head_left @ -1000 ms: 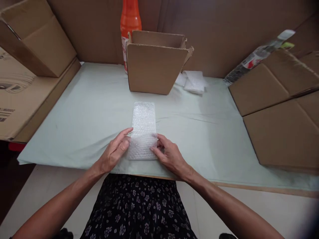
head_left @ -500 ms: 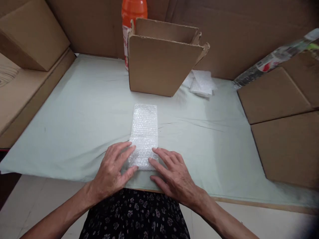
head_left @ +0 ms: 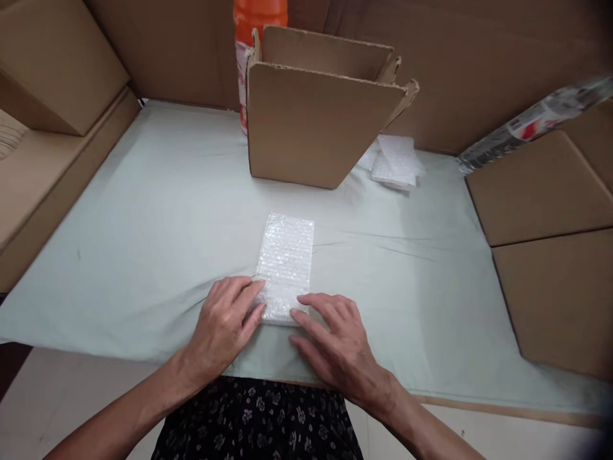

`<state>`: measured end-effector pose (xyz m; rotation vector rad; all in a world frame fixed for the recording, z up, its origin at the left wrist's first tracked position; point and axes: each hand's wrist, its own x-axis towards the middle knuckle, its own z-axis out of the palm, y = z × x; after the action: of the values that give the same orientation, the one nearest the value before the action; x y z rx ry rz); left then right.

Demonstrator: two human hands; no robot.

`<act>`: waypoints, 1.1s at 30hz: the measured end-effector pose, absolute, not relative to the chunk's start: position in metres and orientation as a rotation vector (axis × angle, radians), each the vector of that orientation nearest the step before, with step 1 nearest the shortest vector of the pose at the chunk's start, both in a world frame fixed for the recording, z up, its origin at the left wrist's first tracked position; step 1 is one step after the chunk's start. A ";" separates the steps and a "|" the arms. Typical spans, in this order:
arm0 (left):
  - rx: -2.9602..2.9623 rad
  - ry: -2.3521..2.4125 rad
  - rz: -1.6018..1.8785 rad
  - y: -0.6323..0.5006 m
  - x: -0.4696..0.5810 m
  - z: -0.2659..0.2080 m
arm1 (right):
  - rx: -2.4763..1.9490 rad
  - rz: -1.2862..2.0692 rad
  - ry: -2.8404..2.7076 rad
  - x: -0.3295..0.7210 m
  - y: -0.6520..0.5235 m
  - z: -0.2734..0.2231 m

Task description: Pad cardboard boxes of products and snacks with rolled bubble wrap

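Observation:
A folded strip of clear bubble wrap [head_left: 286, 249] lies flat on the cloth-covered table, its lower end between my hands. At its lower left edge, my left hand [head_left: 226, 322] has fingers and thumb bent around the corner, gripping it. My right hand [head_left: 338, 342] rests at the lower right edge. Its fingers are spread, with the fingertips touching the wrap and the thumb apart on the cloth. The near end looks doubled over into a thicker layer. The undersides of my fingertips are hidden.
An upright open cardboard box [head_left: 316, 128] stands beyond the wrap, with an orange-topped bottle [head_left: 261, 16] behind it. More bubble wrap [head_left: 395, 160] lies to its right. Cardboard boxes [head_left: 550, 185] and a clear plastic bottle [head_left: 517, 128] are at right; another carton [head_left: 62, 64] sits at left.
The bubble wrap has turned slightly, its far end leaning more to the right. My left thumb has drawn closer to my left fingers; the right hand keeps nearly the same pose.

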<state>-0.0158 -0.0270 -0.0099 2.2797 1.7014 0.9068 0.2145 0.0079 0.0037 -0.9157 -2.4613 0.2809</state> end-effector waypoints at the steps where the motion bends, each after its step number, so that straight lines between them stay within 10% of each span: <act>1: 2.298 1.692 0.922 -0.026 -0.016 -0.010 | -0.886 0.266 -2.507 0.214 0.008 0.003; 9: 2.178 1.396 0.865 -0.039 -0.022 0.002 | -0.907 0.661 -2.362 0.211 0.012 0.001; 16: 2.254 1.656 0.816 -0.012 -0.017 -0.006 | -0.900 0.272 -2.549 0.214 0.009 0.003; 28: 0.311 1.104 1.155 -0.046 0.019 0.014 | -1.229 1.510 -1.827 0.202 0.021 0.007; 33: 0.187 1.022 1.223 -0.040 0.034 0.010 | -1.189 1.231 -1.930 0.211 0.015 0.017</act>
<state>0.0341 -0.0397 0.0096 0.1871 1.0225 1.2228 0.2114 0.0154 0.0166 -1.1888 -1.9303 1.2312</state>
